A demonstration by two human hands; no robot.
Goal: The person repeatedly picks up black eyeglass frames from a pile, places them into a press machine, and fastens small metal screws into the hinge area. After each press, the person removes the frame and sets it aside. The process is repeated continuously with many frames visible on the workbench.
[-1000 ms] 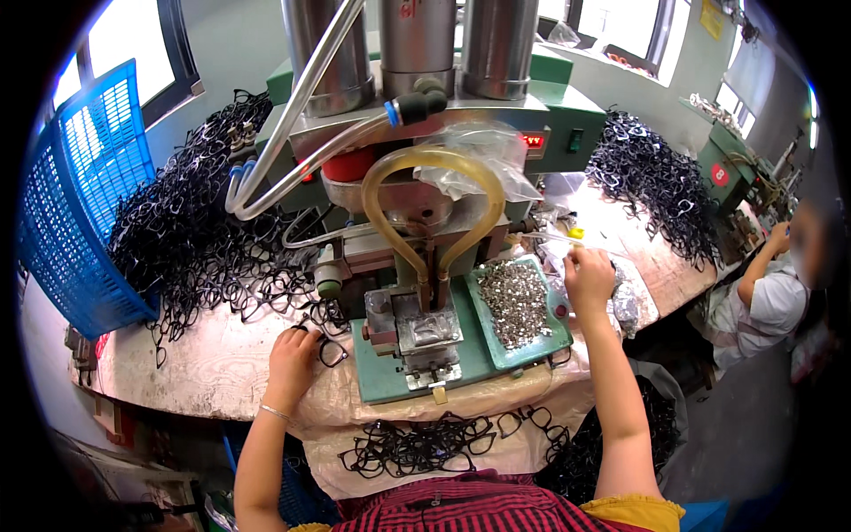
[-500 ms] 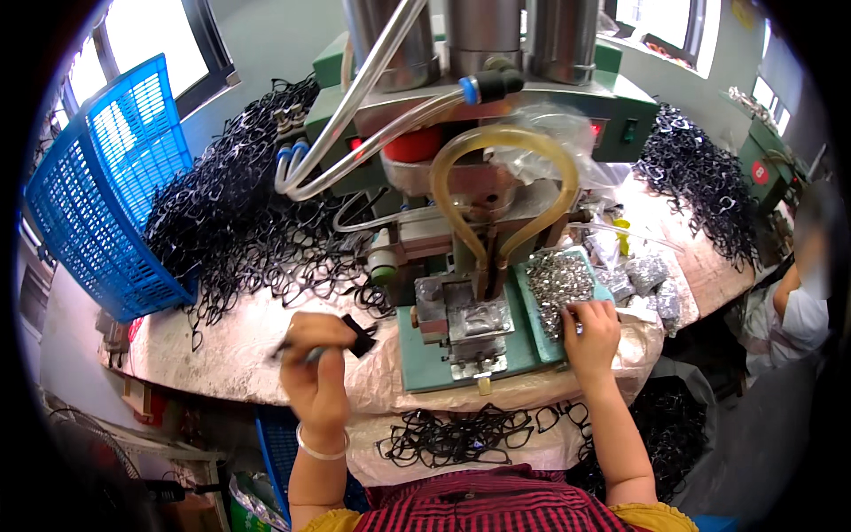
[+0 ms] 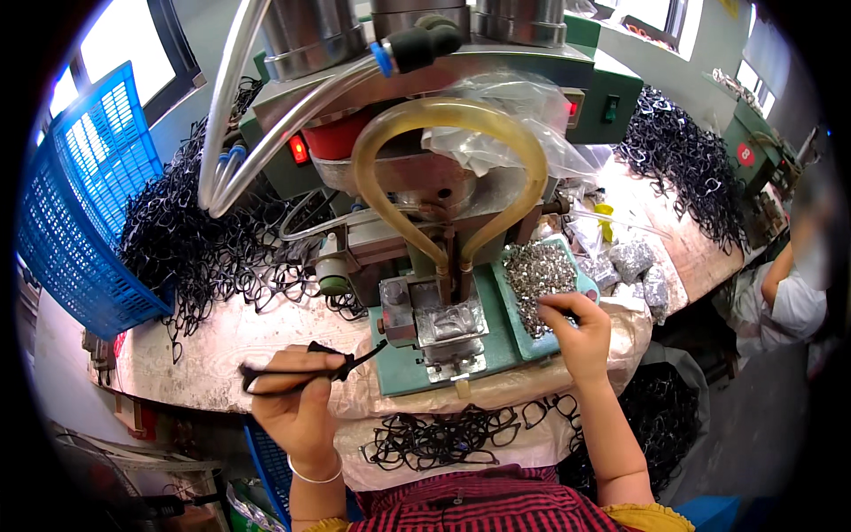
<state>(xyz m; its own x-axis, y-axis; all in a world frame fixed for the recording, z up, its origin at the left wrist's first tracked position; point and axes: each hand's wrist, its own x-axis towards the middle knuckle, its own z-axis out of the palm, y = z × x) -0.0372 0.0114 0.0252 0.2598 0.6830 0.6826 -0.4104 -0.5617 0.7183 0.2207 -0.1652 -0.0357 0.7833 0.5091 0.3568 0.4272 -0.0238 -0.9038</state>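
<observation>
My left hand [image 3: 297,408] is closed around a black eyeglass frame [image 3: 339,361], left of the machine's base. One thin black arm of the frame sticks out to the right, toward a metal fixture [image 3: 454,324] on the green base. Over the near edge of a green tray [image 3: 530,348], my right hand [image 3: 585,341] has thumb and fingers pinched together. Whatever sits in that pinch is too small to make out. Small shiny metal parts [image 3: 538,273] fill the tray beside the fixture.
A green press [image 3: 523,66] with a yellowish looped hose [image 3: 443,111] stands in front. Heaps of black frames [image 3: 191,226] lie left, beside a blue basket [image 3: 84,213], and at far right. More frames [image 3: 452,436] lie near my lap. A co-worker's arm [image 3: 778,279] shows at right.
The view has shifted, so the press sits further left and closer. My left hand has turned, bringing the frame's arm into sight. My right hand has drawn back slightly from the metal parts, fingers pinched.
</observation>
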